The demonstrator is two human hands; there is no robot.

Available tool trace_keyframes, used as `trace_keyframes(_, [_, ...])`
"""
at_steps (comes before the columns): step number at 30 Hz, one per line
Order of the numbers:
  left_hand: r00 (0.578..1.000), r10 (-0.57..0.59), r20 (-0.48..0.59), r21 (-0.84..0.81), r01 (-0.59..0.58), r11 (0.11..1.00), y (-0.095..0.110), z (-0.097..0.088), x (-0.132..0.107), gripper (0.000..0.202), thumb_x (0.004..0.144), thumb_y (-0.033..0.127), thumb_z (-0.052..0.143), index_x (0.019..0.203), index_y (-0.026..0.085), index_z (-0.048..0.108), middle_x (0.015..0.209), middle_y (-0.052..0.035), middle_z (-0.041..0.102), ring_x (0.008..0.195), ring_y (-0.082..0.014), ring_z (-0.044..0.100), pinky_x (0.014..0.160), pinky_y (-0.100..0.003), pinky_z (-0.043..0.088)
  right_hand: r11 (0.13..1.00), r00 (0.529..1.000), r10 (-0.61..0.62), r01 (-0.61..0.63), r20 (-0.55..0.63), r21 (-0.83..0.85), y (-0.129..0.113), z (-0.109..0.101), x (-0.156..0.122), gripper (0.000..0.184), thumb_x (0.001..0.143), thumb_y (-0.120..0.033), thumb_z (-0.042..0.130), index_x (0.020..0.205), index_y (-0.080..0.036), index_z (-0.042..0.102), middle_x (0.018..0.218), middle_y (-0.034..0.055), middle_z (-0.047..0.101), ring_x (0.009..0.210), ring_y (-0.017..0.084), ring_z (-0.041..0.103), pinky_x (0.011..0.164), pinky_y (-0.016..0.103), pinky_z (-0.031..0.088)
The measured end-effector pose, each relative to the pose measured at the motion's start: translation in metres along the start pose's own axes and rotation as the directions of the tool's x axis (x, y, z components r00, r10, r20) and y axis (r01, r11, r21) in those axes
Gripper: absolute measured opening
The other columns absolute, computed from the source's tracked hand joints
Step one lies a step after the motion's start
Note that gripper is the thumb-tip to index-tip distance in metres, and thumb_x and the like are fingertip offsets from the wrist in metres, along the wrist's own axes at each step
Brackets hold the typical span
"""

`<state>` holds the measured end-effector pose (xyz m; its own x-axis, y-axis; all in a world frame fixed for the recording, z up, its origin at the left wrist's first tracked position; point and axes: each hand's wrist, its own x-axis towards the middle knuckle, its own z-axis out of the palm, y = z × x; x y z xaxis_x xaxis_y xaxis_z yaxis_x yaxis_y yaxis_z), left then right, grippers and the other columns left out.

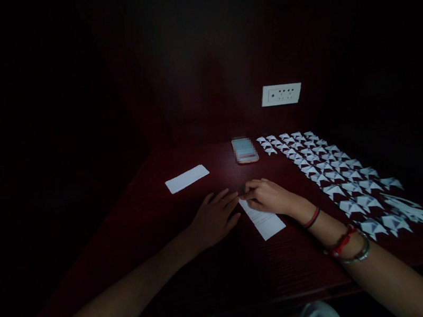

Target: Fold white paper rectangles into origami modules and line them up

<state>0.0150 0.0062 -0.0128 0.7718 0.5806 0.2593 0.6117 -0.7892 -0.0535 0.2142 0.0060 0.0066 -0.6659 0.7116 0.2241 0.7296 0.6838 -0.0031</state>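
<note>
A printed paper strip (267, 226) lies slanted on the dark red table, its far end under my right hand (269, 196). The fingers of that hand are curled and pressed together at the paper's far edge. My left hand (215, 221) rests flat just left of the strip, fingers spread, with its fingertips close to the far corner and to my right fingers. Whether the left fingertips touch the paper I cannot tell. Beyond my left hand lies a stack of white paper strips (187, 179).
A phone (245, 150) lies at the table's far side. Rows of small folded paper shapes (332, 175) cover the right side, with loose thin paper scraps (409, 207) near the front. A white socket panel (281, 94) is on the wall. The surroundings are dark.
</note>
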Motion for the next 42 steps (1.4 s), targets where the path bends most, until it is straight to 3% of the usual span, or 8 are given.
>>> trace_keyframes(10, [0.999, -0.036, 0.037, -0.014, 0.037, 0.999, 0.002, 0.002, 0.000, 0.040, 0.085, 0.035, 0.026, 0.121, 0.020, 0.033, 0.125, -0.0039, 0.037, 0.116, -0.0218, 0.029, 0.091, -0.040, 0.022, 0.998, 0.999, 0.028, -0.026, 0.040, -0.051, -0.001, -0.010, -0.008, 0.018, 0.072, -0.018, 0.044, 0.077, -0.018, 0.062, 0.078, 0.0042, 0.054, 0.077, 0.016, 0.049, 0.068, 0.030, 0.032])
trace_keyframes(17, [0.998, -0.056, 0.029, -0.006, 0.056, 0.998, 0.006, 0.002, -0.001, 0.040, 0.085, 0.031, 0.026, 0.123, 0.019, 0.031, 0.126, -0.0033, 0.036, 0.115, -0.0214, 0.030, 0.089, -0.039, 0.025, 0.983, 0.981, 0.123, -0.099, 0.147, -0.156, -0.005, -0.025, -0.022, 0.018, 0.070, -0.013, 0.045, 0.071, -0.017, 0.062, 0.074, 0.0064, 0.058, 0.073, 0.017, 0.053, 0.063, 0.029, 0.034])
trace_keyframes(21, [0.998, -0.063, 0.023, 0.005, 0.063, 0.998, 0.004, 0.002, -0.002, 0.039, 0.084, 0.030, 0.027, 0.122, 0.019, 0.032, 0.126, -0.0032, 0.036, 0.115, -0.0215, 0.030, 0.087, -0.039, 0.027, 0.985, 0.972, 0.152, -0.133, 0.178, -0.113, 0.000, -0.031, -0.031, 0.019, 0.069, -0.012, 0.046, 0.068, -0.018, 0.064, 0.072, 0.0059, 0.060, 0.070, 0.017, 0.055, 0.058, 0.026, 0.035])
trace_keyframes(25, [0.990, -0.134, -0.034, 0.058, 0.136, 0.989, -0.002, 0.002, -0.004, 0.036, 0.085, 0.030, 0.027, 0.114, 0.015, 0.041, 0.118, -0.0077, 0.044, 0.113, -0.0227, 0.032, 0.087, -0.038, 0.027, 0.986, 0.981, 0.167, -0.165, 0.096, -0.025, 0.005, -0.029, -0.030, 0.021, 0.070, -0.013, 0.047, 0.080, -0.020, 0.064, 0.080, 0.0046, 0.060, 0.074, 0.015, 0.055, 0.061, 0.025, 0.038])
trace_keyframes(29, [0.985, -0.153, -0.079, 0.116, 0.161, 0.980, -0.002, -0.005, -0.004, 0.032, 0.085, 0.033, 0.029, 0.093, 0.013, 0.053, 0.100, -0.0104, 0.052, 0.101, -0.0242, 0.042, 0.084, -0.039, 0.029, 0.970, 0.972, 0.233, -0.233, 0.014, 0.072, 0.006, -0.015, -0.022, 0.028, 0.077, -0.026, 0.043, 0.101, -0.018, 0.057, 0.090, 0.0072, 0.057, 0.082, 0.016, 0.053, 0.071, 0.025, 0.039])
trace_keyframes(34, [0.997, -0.060, -0.053, 0.055, 0.063, 0.996, 0.005, -0.017, -0.003, 0.031, 0.086, 0.032, 0.028, 0.088, 0.015, 0.055, 0.089, -0.0065, 0.053, 0.086, -0.0193, 0.049, 0.081, -0.036, 0.033, 0.927, 0.932, 0.363, -0.363, 0.016, 0.092, 0.014, 0.006, -0.017, 0.043, 0.074, -0.038, 0.049, 0.109, -0.013, 0.051, 0.097, 0.0126, 0.052, 0.092, 0.020, 0.048, 0.079, 0.030, 0.038])
trace_keyframes(38, [0.997, 0.042, -0.067, -0.049, -0.046, 0.998, 0.000, -0.014, -0.005, 0.032, 0.086, 0.035, 0.032, 0.111, 0.020, 0.044, 0.119, -0.0055, 0.040, 0.109, -0.0203, 0.035, 0.090, -0.036, 0.027, 0.906, 0.916, 0.401, -0.396, -0.005, 0.152, 0.022, 0.015, -0.014, 0.049, 0.073, -0.038, 0.050, 0.113, -0.010, 0.047, 0.100, 0.0136, 0.051, 0.094, 0.021, 0.046, 0.082, 0.032, 0.037])
trace_keyframes(42, [0.991, 0.130, -0.003, -0.146, -0.129, 0.981, -0.006, -0.009, -0.007, 0.033, 0.087, 0.034, 0.030, 0.117, 0.023, 0.039, 0.120, -0.0033, 0.040, 0.113, -0.0180, 0.031, 0.093, -0.034, 0.023, 0.863, 0.879, 0.476, -0.462, -0.021, 0.204, 0.027, 0.017, -0.010, 0.054, 0.069, -0.039, 0.055, 0.111, -0.007, 0.049, 0.098, 0.0149, 0.053, 0.093, 0.021, 0.047, 0.082, 0.032, 0.037])
